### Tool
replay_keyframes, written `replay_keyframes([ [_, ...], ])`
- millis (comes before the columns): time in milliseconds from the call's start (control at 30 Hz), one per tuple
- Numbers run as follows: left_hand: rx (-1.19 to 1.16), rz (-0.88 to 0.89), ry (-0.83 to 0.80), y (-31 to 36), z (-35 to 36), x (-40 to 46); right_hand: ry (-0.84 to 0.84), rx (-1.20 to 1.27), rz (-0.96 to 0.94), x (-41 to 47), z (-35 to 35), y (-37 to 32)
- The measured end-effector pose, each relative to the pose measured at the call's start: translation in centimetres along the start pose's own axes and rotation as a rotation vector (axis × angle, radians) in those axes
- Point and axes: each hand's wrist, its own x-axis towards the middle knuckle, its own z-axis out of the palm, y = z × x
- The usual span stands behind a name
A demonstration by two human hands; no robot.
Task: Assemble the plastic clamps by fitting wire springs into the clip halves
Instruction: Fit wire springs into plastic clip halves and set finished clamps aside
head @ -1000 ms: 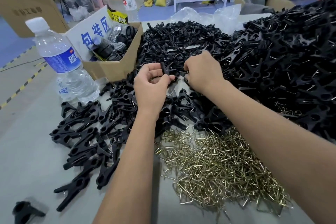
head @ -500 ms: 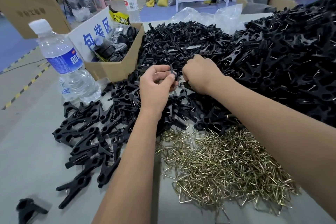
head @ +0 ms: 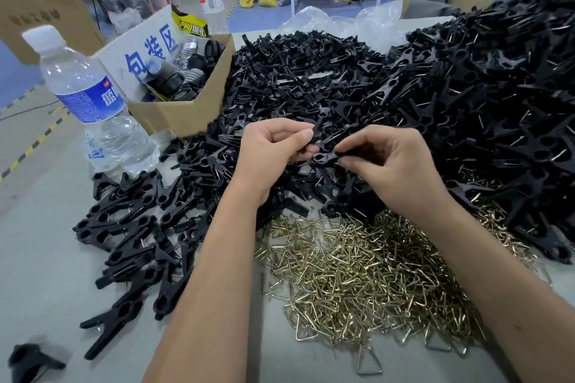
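Left hand (head: 273, 146): pinches a black clip half (head: 314, 141), above the pile.
Right hand (head: 389, 165): pinches the mating clip half (head: 326, 158).
Risk: halves may slip misaligned.
Wire springs (head: 357, 270): near heap, could tangle when picked.

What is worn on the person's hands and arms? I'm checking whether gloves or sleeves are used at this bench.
Nothing shows: the left hand and right hand are bare, without gloves, rings or watch, and both forearms are uncovered, with no sleeve edge in view.
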Motion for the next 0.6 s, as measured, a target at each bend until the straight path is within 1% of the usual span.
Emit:
replay_keyframes([
  [133, 0.103, 0.015, -0.178, 0.1, 0.7, -0.4, 0.035, -0.025, -0.06, -1.2, -0.1, 0.9],
  [200, 0.146, 0.022, -0.219, 0.2, 0.8, -0.6, 0.045, -0.006, -0.063, -1.3, -0.2, 1.1],
  [433, 0.157, 0.02, -0.246, 0.1, 0.7, -0.7, 0.055, 0.038, -0.058, -1.5, -0.1, 1.5],
  [600, 0.155, 0.032, -0.204, -0.2, 0.8, -0.6, 0.074, 0.044, -0.077, -1.5, -0.2, 1.5],
])
